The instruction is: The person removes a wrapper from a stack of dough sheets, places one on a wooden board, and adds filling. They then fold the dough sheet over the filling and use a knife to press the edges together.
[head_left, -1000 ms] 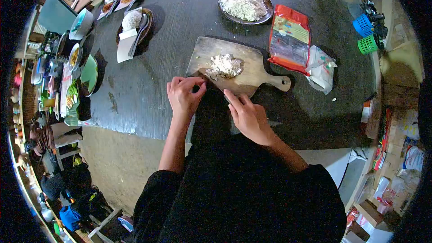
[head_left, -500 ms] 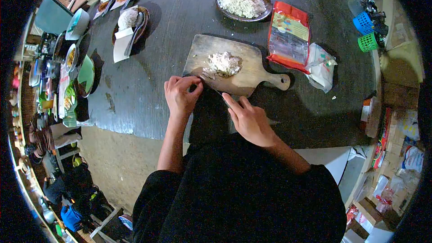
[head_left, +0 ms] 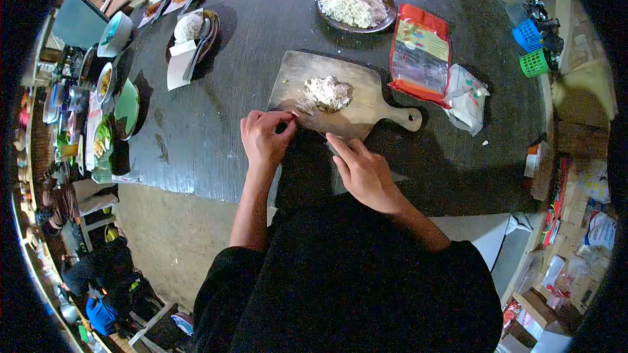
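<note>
A wooden cutting board (head_left: 366, 91) lies on the dark table, its handle pointing right. Near its middle sits a small heap of pale shredded food (head_left: 327, 94) that looks like shredded meat. My left hand (head_left: 263, 136) is closed at the board's near left corner, thumb and forefinger pinching what seems a small pale piece of food. Just to the right, my right hand (head_left: 364, 173) is wrapped round a knife (head_left: 319, 132), index finger stretched along it. Only a thin dark line of the blade shows, running toward the left fingertips; the handle is hidden in the palm.
Behind the board stands a brown plate (head_left: 394, 14) of shredded white food. A red packet (head_left: 420, 52) and a crumpled white bag (head_left: 466, 99) lie to its right. Plates of rice (head_left: 188, 27) and a green plate (head_left: 127, 108) are leftward. Blue and green baskets (head_left: 534, 63) stand far right.
Both hands stay at the board's near edge with almost the same grip. The view has shifted very slightly; the heap looks the same.
</note>
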A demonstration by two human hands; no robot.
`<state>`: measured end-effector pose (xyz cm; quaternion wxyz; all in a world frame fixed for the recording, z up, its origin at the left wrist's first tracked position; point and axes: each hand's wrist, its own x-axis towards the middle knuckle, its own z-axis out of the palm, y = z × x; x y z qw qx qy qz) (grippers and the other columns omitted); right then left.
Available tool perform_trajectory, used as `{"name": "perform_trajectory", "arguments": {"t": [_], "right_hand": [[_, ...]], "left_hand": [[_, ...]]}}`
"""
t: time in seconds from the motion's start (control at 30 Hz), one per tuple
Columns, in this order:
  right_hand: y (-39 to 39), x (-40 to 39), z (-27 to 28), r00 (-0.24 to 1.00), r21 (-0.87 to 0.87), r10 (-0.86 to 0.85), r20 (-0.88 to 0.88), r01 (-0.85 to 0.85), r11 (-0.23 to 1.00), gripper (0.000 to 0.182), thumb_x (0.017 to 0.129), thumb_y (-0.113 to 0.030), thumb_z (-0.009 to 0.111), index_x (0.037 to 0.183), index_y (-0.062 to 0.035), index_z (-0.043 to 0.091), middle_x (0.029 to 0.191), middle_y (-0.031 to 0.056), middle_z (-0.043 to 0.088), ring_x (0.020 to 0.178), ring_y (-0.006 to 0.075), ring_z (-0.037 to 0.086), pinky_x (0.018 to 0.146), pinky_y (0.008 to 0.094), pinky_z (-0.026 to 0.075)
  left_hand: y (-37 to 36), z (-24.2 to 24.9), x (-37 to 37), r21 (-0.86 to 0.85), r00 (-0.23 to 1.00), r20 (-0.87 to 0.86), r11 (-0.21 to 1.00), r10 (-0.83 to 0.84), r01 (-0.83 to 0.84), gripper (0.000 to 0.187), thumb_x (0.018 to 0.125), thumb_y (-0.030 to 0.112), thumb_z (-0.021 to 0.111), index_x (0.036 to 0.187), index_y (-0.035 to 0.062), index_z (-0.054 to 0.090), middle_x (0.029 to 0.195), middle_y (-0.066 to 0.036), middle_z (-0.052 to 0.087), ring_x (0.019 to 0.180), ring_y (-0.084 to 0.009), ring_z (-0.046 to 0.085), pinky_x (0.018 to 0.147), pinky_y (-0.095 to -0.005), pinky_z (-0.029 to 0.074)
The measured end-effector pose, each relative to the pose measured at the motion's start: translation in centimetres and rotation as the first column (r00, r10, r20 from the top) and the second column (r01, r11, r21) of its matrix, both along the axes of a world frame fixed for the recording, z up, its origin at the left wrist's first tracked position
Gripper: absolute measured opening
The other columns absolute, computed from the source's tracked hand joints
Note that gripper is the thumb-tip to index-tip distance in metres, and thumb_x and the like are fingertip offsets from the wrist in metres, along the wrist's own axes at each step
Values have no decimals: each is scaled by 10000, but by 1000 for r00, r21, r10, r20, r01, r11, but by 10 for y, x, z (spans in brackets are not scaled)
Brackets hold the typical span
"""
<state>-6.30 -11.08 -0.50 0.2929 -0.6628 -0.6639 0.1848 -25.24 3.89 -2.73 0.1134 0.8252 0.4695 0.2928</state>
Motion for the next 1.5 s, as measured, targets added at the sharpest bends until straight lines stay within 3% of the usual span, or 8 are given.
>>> {"name": "perform_trajectory", "arguments": {"t": [0.2, 0.37, 0.77, 1.17, 1.5], "right_hand": [[-5, -5, 1, 999, -82, 19, -31, -22, 996, 518, 990, -192, 607, 1493, -171, 487, 1001, 196, 629, 650, 407, 658, 583, 507, 572], [-1, -8, 0, 994, -155, 39, 101, -23, 988, 509, 1004, -179, 601, 1499, -159, 484, 957, 174, 596, 664, 368, 666, 570, 464, 569], [5, -4, -2, 999, -27, -17, 37, 18, 999, 513, 990, -200, 603, 1489, -149, 492, 949, 192, 633, 647, 394, 675, 568, 492, 570], [4, -8, 5, 994, -99, 58, 89, -49, 994, 530, 974, -175, 612, 1486, -130, 482, 951, 204, 614, 644, 384, 678, 537, 491, 569], [9, -10, -4, 995, -34, -8, 101, 11, 999, 522, 983, -180, 626, 1489, -147, 499, 969, 183, 632, 659, 376, 683, 555, 448, 578]], "left_hand": [[2, -4, -1, 22, 1000, 10, 1000, -2, 2, 113, 725, 192, 841, 822, 176, 786, 884, 58, 766, 849, -184, 647, 796, -364, 458], [3, -3, -1, 27, 1000, 3, 999, -20, 20, 119, 729, 191, 842, 833, 172, 789, 893, 53, 769, 854, -185, 650, 796, -364, 457], [-4, 4, 0, -11, 1000, -20, 1000, 2, -2, 137, 744, 204, 849, 872, 181, 806, 872, 11, 763, 851, -204, 670, 826, -381, 466], [1, -2, -2, 54, 1000, -9, 998, -27, 28, 113, 729, 193, 831, 829, 172, 785, 881, 44, 767, 830, -193, 662, 778, -372, 460], [-2, 1, -1, 9, 1000, -17, 1000, -11, 11, 132, 743, 185, 839, 869, 181, 800, 921, 18, 775, 890, -211, 668, 821, -389, 472]]}}
